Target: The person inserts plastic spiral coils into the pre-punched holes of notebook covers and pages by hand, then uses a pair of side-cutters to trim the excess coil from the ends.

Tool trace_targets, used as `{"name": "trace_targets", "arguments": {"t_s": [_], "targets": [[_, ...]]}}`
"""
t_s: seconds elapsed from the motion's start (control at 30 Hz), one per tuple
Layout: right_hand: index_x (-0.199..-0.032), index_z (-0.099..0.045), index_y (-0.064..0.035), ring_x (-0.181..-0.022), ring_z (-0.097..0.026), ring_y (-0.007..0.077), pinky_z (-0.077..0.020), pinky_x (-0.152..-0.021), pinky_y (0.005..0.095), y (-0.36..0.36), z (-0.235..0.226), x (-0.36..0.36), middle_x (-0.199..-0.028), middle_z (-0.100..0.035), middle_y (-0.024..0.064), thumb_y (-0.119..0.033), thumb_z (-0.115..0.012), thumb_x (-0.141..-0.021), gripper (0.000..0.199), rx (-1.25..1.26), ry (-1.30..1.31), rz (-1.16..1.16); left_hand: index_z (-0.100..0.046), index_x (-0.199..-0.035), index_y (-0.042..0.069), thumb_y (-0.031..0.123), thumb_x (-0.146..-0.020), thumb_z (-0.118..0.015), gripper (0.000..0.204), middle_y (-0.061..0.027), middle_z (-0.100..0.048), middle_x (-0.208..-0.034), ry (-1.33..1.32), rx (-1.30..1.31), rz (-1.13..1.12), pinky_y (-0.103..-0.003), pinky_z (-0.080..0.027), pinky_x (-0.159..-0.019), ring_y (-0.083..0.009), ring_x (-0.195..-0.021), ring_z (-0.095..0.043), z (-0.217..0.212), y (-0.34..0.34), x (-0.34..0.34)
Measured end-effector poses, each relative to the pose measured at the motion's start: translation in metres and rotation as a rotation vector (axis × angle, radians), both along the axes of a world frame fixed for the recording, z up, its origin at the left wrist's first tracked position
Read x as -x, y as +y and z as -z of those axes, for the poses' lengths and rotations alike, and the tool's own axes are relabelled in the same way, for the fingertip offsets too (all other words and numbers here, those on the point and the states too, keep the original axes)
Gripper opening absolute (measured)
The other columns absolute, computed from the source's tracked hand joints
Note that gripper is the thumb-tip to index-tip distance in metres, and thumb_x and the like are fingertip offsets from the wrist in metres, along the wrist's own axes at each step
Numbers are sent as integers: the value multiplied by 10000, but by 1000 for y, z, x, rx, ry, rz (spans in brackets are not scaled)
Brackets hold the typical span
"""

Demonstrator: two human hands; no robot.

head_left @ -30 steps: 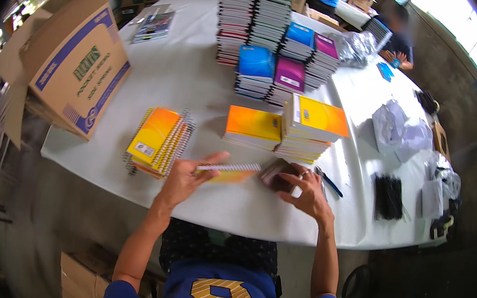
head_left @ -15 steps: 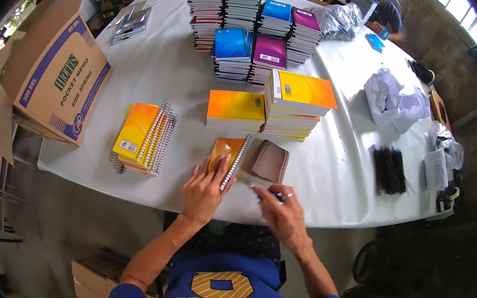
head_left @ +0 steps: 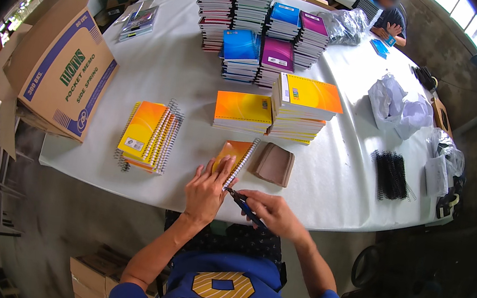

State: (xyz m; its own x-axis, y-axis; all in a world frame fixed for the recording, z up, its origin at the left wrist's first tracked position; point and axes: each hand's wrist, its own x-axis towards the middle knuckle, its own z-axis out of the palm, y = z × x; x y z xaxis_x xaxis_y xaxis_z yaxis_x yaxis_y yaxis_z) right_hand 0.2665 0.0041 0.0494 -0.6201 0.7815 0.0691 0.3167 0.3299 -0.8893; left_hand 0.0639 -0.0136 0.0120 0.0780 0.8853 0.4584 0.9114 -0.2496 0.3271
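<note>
orange notebook [head_left: 234, 152] under flat left hand [head_left: 206, 189]; right hand [head_left: 271, 211] grips blue-handled pliers [head_left: 244, 204].

Orange spiral notebook [head_left: 236, 155] lies flat, blue-handled pliers [head_left: 245, 204] touching its coil.

Bright daylight, perhaps from the upper right, soft shadows, sharp centre, bent edges, black fisheye corners
</note>
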Motion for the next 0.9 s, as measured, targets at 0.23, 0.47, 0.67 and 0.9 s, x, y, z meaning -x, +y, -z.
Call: {"name": "trace_targets", "arguments": {"t_s": [0.23,0.47,0.67,0.9], "targets": [[-1260,-643,-41,-832,-641,179,-525,-727,310,33,-27,-42,-956,-681,110,-35,-595,-944,320,-45,1,51,-554,-1405,206,345,-881,-670,555,-12,-635,-1322,87,-144,-97,-466,-459,-1005,-281,-1199,-595,-44,-5,39],[-1209,-659,-57,-1008,-624,238,-525,-806,365,85,29,-111,-1071,-628,122,-13,-690,-871,342,-635,-505,488,-577,-1392,213,292,-913,-652,492,-25,-561,-1430,-262,-95,-92,-423,-373,-1111,-261,-1322,-521,-79,10,179],[-1520,-322,-75,-1359,-432,233,-359,-1122,406,70,-11,65,-1504,-424,117,-52,-829,-746,925,15,558,20,-475,-1455,180,318,-992,-549,489,-86,-367,-1556,-1142,90,671,-427,-258,-1195,-315,-1419,-389,-69,26,196],[-1241,-644,-36,-1193,-597,288,-501,-939,413,79,-63,210,-1246,-661,126,-49,-679,-856,387,-338,590,-154,-272,-1560,170,555,-920,-591,812,-146,-253,-1609,-1166,53,593,-511,-225,-1194,-343,-1492,-210,-79,57,240]]}}
